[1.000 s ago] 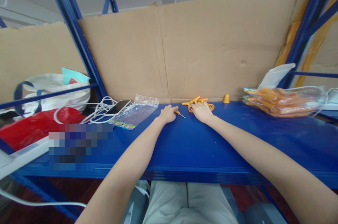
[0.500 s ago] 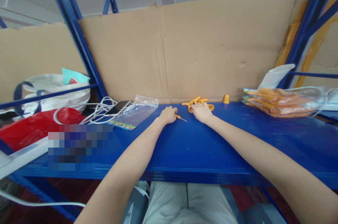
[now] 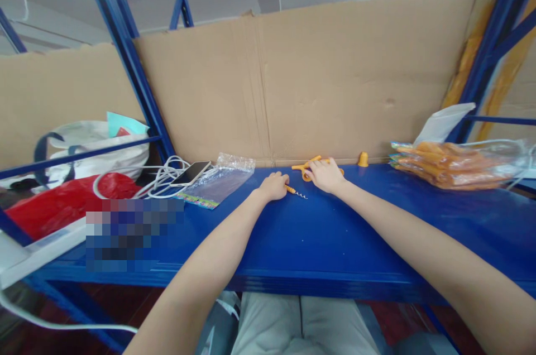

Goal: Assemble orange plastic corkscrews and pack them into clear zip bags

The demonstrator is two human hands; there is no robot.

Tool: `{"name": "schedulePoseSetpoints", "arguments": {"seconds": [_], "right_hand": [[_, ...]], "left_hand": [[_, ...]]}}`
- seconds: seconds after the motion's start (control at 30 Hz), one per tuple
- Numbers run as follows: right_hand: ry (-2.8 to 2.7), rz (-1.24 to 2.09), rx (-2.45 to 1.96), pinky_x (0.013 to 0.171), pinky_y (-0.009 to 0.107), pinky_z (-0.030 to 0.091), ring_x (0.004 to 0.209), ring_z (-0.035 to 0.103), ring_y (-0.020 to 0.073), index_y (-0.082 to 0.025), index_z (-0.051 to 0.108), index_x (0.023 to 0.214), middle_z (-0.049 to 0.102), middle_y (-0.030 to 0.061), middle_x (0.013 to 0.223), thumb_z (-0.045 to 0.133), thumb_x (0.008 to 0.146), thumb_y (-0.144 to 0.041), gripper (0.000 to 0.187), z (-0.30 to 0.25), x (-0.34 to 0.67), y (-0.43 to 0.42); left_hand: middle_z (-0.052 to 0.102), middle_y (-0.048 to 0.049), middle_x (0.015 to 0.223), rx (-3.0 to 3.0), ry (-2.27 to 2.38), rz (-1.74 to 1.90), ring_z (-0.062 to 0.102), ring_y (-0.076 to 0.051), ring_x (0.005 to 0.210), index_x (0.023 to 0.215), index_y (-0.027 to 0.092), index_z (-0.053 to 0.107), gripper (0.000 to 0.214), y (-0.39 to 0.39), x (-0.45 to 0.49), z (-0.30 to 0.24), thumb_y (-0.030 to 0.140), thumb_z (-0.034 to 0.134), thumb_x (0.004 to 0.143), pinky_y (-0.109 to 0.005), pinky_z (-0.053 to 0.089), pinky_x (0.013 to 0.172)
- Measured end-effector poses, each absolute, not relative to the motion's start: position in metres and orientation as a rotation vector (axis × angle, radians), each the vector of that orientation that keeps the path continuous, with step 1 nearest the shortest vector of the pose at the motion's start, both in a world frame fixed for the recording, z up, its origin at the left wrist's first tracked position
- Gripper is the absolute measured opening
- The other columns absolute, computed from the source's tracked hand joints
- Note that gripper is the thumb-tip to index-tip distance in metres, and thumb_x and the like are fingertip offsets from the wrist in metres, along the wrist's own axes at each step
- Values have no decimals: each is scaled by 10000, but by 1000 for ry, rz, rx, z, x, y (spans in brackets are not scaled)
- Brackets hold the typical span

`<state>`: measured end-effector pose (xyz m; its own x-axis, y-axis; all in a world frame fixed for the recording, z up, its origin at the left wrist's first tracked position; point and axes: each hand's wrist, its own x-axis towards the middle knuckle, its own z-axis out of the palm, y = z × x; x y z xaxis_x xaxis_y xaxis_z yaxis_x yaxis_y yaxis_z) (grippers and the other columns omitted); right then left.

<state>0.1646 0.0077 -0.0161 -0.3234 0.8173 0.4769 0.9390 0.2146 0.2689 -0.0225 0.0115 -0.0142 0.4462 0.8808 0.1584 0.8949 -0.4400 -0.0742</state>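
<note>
My left hand (image 3: pixel 274 185) rests on the blue shelf (image 3: pixel 318 232) with its fingers curled round the orange end of a small corkscrew piece (image 3: pixel 298 193), whose metal spiral sticks out to the right. My right hand (image 3: pixel 325 175) lies just beside it, fingers closed over an orange plastic corkscrew body (image 3: pixel 307 166) with arms that shows past its fingertips. A small orange cap (image 3: pixel 363 159) stands upright to the right, against the cardboard.
A cardboard sheet (image 3: pixel 335 76) backs the shelf. Left of my hands lie a clear plastic bag (image 3: pixel 218 182), a phone (image 3: pixel 190 173) and white cables (image 3: pixel 161 173). A pack of orange items in clear wrap (image 3: pixel 452 163) sits at the right. Blue uprights (image 3: pixel 125 48) frame the bay.
My left hand has drawn the corkscrew piece a little toward me and to the right. My right hand has closed further over the orange body. The view has shifted slightly.
</note>
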Motion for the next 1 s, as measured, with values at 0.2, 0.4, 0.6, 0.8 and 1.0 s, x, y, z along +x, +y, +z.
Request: {"name": "schedulePoseSetpoints", "arguments": {"seconds": [0.2, 0.4, 0.6, 0.8, 1.0], "right_hand": [[-1977, -779, -1861, 883, 415, 325, 1067, 545, 288, -92, 535, 1172, 612, 186, 1162, 264, 956, -301, 405, 14, 202, 25], [-1651, -491, -2161, 901, 439, 380, 1135, 514, 309, -73, 518, 1201, 550, 222, 1198, 394, 859, -191, 382, 22, 271, 46], [-1372, -151, -2298, 920, 512, 414, 1205, 462, 364, -142, 481, 1305, 451, 226, 1318, 479, 816, -284, 510, -15, 310, 56], [-1444, -45, -2194, 973, 556, 371, 1262, 417, 369, -204, 308, 1432, 366, 189, 1430, 460, 832, -382, 644, -38, 315, 56], [-1505, -72, -2100, 995, 537, 371, 1268, 420, 349, -173, 284, 1431, 353, 178, 1454, 456, 813, -319, 658, -38, 316, 57]], "left_hand": [[570, -101, 1115, -2566, -1593, -137, 537, -259, 1085, 1103, 203, 585, 305, 10, -20, -14, 181, 412, 852, -358, 446, 904], [562, -92, 1123, -2569, -1608, -140, 527, -250, 1095, 1106, 208, 580, 311, 9, -21, -13, 166, 416, 845, -349, 444, 910], [567, -93, 1122, -2581, -1600, -130, 528, -241, 1089, 1094, 202, 582, 311, 6, -21, -12, 153, 407, 842, -350, 446, 916], [567, -98, 1123, -2581, -1597, -130, 529, -246, 1093, 1107, 201, 583, 321, 8, -20, -13, 154, 403, 845, -360, 448, 919], [559, -91, 1128, -2579, -1586, -135, 525, -242, 1093, 1098, 204, 579, 319, 11, -21, -14, 144, 410, 833, -354, 445, 922]]}}
